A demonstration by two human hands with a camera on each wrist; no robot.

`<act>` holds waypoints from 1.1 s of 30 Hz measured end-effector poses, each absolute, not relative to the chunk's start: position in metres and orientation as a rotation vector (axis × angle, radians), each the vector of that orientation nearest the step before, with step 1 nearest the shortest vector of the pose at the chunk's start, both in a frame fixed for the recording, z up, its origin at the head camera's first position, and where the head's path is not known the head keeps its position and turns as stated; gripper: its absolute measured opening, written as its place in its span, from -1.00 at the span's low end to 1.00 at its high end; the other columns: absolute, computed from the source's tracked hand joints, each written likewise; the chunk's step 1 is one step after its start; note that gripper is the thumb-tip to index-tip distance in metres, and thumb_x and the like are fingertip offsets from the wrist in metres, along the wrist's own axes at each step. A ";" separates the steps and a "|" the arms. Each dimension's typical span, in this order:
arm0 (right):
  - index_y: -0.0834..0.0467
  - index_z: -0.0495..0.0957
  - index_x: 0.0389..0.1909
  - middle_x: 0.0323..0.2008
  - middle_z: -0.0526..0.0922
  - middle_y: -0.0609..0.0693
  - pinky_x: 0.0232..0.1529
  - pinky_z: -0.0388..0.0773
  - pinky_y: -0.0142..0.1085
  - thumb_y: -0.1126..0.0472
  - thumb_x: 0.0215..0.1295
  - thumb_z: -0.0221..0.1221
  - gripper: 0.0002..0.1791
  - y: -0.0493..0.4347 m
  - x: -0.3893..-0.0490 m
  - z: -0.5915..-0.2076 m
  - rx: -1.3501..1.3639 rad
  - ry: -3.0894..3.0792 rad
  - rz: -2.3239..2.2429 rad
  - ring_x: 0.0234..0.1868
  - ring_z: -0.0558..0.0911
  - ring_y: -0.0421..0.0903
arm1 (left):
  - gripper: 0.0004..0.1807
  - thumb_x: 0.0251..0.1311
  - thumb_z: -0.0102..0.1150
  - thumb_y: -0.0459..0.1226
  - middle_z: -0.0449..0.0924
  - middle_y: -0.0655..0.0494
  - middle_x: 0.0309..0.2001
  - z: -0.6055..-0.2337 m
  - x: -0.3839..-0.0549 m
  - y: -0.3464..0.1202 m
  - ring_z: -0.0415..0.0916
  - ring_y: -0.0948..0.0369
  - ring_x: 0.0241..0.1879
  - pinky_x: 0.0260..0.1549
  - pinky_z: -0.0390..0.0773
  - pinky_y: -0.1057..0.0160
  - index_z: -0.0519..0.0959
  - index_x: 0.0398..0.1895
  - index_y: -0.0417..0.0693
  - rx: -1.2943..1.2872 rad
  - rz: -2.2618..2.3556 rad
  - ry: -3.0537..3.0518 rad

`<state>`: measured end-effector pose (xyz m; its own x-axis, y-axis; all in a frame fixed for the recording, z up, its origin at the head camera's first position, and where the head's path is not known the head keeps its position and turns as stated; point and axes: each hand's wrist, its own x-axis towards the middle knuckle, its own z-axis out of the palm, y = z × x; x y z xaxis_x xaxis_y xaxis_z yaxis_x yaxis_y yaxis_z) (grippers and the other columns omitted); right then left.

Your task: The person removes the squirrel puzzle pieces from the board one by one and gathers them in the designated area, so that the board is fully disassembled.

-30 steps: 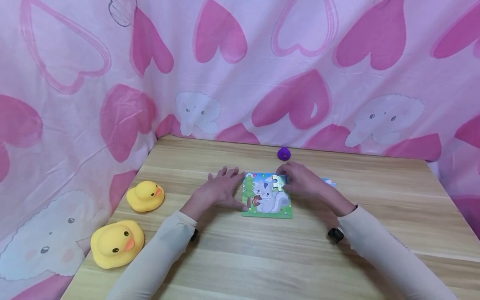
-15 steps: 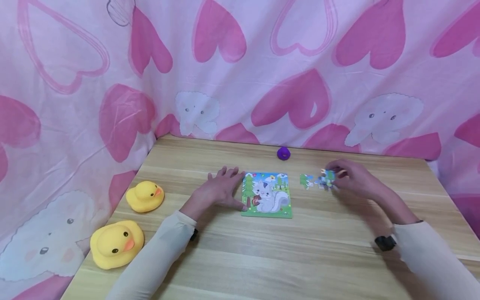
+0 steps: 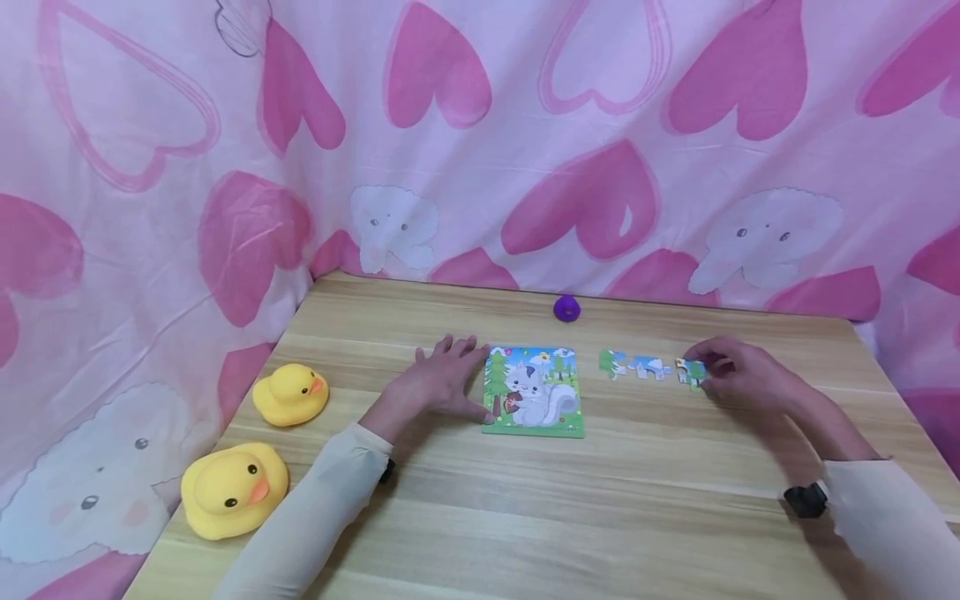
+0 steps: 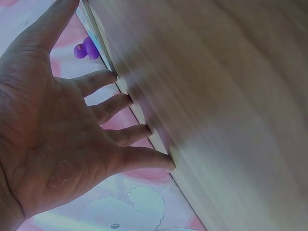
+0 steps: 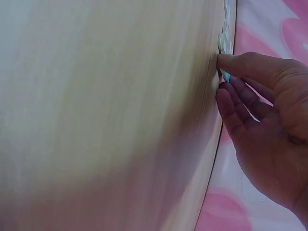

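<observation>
A square squirrel picture board (image 3: 534, 392) lies flat on the table in the head view. My left hand (image 3: 433, 379) is at its left side, fingers spread, with thumb and forefinger at the board's left corners. Farther right, a row of jigsaw pieces begins with a green tree piece (image 3: 611, 363) and a blue and white piece (image 3: 649, 367). At the row's right end, my right hand (image 3: 750, 375) pinches another jigsaw piece (image 3: 691, 372) by its right side, at table level. In the right wrist view, that hand's thumb (image 5: 236, 62) and fingers hide most of the piece.
A small purple duck-like toy (image 3: 567, 308) sits behind the board, near the back edge. Two yellow rubber ducks, a smaller one (image 3: 291, 395) and a larger one (image 3: 235, 492), stand at the left edge. A pink heart-print curtain (image 3: 577, 200) surrounds the wooden table (image 3: 540, 517).
My right hand has moved from the board's upper right corner to the right, bringing the jigsaw piece down at the row's right end. The left hand has stayed in place.
</observation>
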<state>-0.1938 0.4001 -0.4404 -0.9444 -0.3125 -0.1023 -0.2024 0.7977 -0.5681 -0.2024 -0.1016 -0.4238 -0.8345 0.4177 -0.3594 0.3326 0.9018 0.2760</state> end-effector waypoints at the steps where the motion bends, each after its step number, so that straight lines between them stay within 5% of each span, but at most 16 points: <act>1: 0.22 0.62 0.23 0.15 0.68 0.23 0.03 0.71 -0.34 0.42 0.28 0.36 -0.52 0.399 -0.194 -0.440 -0.408 2.793 -0.849 0.13 0.66 0.19 | 0.33 -0.04 0.50 0.39 -0.14 0.08 0.77 -0.424 -0.203 -0.101 -0.30 -0.18 0.74 0.54 -0.11 -0.56 -0.01 0.74 0.29 0.549 0.281 2.646; 7: 0.23 0.64 0.21 0.09 0.69 0.22 -0.07 0.70 -0.39 0.45 0.25 0.35 -0.53 0.394 -0.196 -0.438 -0.436 2.800 -0.814 0.03 0.68 0.12 | 0.33 -0.05 0.50 0.38 -0.12 0.06 0.76 -0.423 -0.202 -0.101 -0.28 -0.19 0.74 0.54 -0.10 -0.57 0.01 0.74 0.27 0.550 0.282 2.650; 17: 0.26 0.57 0.30 0.28 0.62 0.30 0.16 0.66 0.27 0.40 0.33 0.28 -0.50 0.360 -0.199 -0.419 -0.512 2.825 -0.778 0.26 0.60 0.33 | 0.32 -0.05 0.51 0.38 -0.11 0.06 0.76 -0.422 -0.202 -0.101 -0.27 -0.20 0.74 0.54 -0.10 -0.57 0.02 0.74 0.28 0.555 0.284 2.653; 25: 0.15 0.61 0.30 0.17 0.72 0.14 0.12 0.72 0.00 0.23 0.40 0.35 -0.54 0.274 -0.195 -0.429 -0.524 2.761 -1.000 0.12 0.69 0.09 | 0.32 -0.03 0.49 0.37 -0.14 0.08 0.77 -0.422 -0.203 -0.101 -0.31 -0.18 0.75 0.54 -0.13 -0.57 0.00 0.74 0.29 0.551 0.289 2.642; 33: 0.15 0.60 0.29 0.14 0.74 0.09 0.12 0.73 -0.10 0.28 0.37 0.37 -0.53 0.190 -0.183 -0.438 -0.533 2.548 -1.214 0.01 0.71 -0.05 | 0.30 -0.01 0.48 0.37 -0.17 0.09 0.77 -0.424 -0.200 -0.100 -0.34 -0.17 0.75 0.56 -0.16 -0.55 -0.01 0.74 0.30 0.537 0.303 2.635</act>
